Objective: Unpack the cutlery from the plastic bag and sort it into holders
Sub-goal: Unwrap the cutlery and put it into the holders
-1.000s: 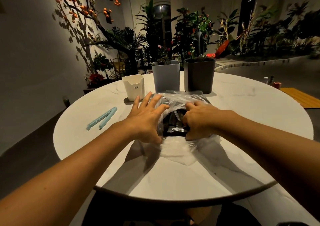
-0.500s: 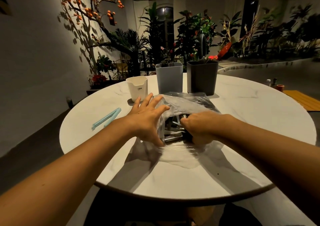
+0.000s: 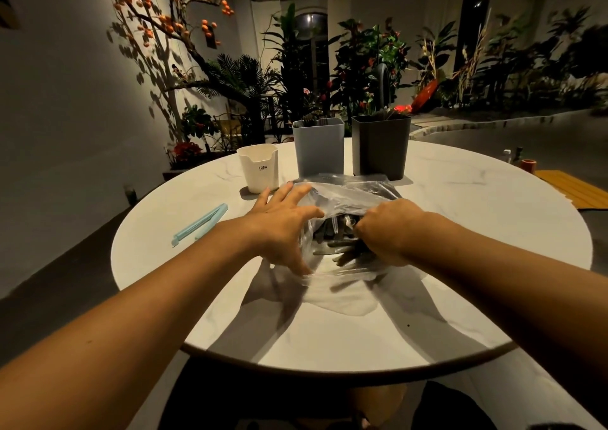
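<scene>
At the middle of the round worktop (image 3: 460, 205) lies the clear plastic bag (image 3: 348, 196), its mouth toward the person. The left hand (image 3: 279, 225) presses it with splayed fingers; the right hand (image 3: 388, 232) reaches inside, apparently clenched round dark cutlery (image 3: 339, 242), though its fingertips are hidden. A tangled handful could snag the film and drag the bag, or spill short of the grey holder (image 3: 318, 148), black holder (image 3: 381, 148) and white holder (image 3: 260, 171).

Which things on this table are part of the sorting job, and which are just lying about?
In the job: bag, cutlery, white holder, grey holder, black holder, left hand, right hand.

Lying about: blue clip, plants.
</scene>
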### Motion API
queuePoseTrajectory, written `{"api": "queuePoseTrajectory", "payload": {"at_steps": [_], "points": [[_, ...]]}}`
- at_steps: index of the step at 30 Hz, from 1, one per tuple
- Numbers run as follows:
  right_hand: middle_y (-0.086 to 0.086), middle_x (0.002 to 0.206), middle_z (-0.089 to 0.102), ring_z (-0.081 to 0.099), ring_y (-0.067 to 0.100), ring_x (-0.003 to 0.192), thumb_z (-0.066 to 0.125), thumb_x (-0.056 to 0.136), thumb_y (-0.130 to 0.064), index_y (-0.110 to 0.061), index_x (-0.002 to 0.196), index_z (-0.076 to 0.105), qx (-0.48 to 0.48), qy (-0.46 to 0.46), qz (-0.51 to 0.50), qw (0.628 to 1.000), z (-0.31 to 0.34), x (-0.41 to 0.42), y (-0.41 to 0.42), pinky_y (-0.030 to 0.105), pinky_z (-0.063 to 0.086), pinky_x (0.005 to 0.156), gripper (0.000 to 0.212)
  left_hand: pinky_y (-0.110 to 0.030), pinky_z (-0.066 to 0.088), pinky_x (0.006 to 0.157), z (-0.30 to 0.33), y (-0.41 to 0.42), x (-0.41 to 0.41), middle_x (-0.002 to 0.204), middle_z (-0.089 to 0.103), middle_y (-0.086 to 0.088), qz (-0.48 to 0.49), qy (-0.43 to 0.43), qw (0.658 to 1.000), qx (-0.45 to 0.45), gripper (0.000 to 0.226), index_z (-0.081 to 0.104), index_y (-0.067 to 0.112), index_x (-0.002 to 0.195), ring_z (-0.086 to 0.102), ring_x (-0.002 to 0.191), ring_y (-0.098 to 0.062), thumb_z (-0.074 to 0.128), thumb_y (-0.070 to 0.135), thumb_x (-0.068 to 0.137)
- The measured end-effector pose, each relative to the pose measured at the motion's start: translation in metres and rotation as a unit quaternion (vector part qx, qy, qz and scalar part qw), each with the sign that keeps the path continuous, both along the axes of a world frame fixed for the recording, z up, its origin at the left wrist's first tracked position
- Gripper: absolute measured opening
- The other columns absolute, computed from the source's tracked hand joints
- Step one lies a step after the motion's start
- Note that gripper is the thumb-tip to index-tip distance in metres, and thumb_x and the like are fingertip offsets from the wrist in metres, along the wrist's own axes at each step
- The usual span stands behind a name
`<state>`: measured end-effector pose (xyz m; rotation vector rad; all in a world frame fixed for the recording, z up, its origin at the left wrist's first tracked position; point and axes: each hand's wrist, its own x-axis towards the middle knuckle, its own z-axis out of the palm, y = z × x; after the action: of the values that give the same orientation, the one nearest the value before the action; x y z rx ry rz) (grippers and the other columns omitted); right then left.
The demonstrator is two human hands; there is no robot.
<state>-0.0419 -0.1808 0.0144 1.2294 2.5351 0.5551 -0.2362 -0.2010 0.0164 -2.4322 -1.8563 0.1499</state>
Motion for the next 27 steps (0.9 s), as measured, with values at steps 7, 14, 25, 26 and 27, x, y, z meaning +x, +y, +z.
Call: {"api": "queuePoseTrajectory", "payload": {"at_steps": [7,14,25,26,27], "points": [[0.0,0.097,0.059,0.056,0.015,0.086,0.053,0.101,-0.037,-0.023,0.127,0.06,-0.022,0.064,0.004,0.998,-0.006,0.005,0.009,0.027,0.048,0.074,0.031,-0.057,-0.007,0.122,-0.003,0.0,0.008,0.167,-0.011,0.005,-0.02,-0.026,0.999,0.004,0.098,0.029,0.042,0.152,-0.012,0.153,-0.027,0.082,0.057,0.07],[0.0,0.096,0.061,0.057,0.017,0.085,0.046,0.104,-0.034,-0.025,0.125,0.054,-0.077,0.183,0.055,0.978,-0.003,0.003,0.009,0.028,0.05,0.077,0.025,-0.053,0.005,0.122,0.016,-0.008,0.012,0.159,0.032,0.005,-0.04,-0.182,0.981,0.049,0.059,0.064,0.034,0.124,0.008,0.152,-0.023,0.082,0.053,0.071],[0.003,0.08,0.062,0.055,0.014,0.073,0.039,0.106,-0.031,-0.015,0.086,0.057,-0.257,0.573,0.023,0.778,0.05,0.004,0.006,0.022,0.044,0.063,0.031,-0.025,0.042,0.096,0.032,0.007,0.011,0.13,0.056,0.001,-0.001,-0.611,0.775,0.162,0.045,0.053,0.018,0.129,0.053,0.118,-0.01,0.047,0.041,0.091],[0.003,0.078,0.063,0.054,0.015,0.073,0.04,0.106,-0.033,-0.014,0.088,0.058,-0.28,0.614,0.011,0.738,0.053,0.005,0.008,0.024,0.041,0.061,0.032,-0.024,0.04,0.099,0.031,0.011,0.012,0.133,0.056,0.0,0.004,-0.619,0.77,0.154,0.044,0.052,0.016,0.134,0.052,0.122,-0.012,0.042,0.04,0.098],[0.002,0.076,0.064,0.052,0.015,0.072,0.041,0.105,-0.034,-0.014,0.088,0.058,-0.3,0.649,-0.002,0.699,0.055,0.005,0.012,0.026,0.038,0.06,0.031,-0.022,0.038,0.1,0.029,0.015,0.013,0.136,0.055,-0.001,0.006,-0.609,0.78,0.145,0.042,0.051,0.014,0.138,0.051,0.125,-0.013,0.036,0.037,0.105]]}}
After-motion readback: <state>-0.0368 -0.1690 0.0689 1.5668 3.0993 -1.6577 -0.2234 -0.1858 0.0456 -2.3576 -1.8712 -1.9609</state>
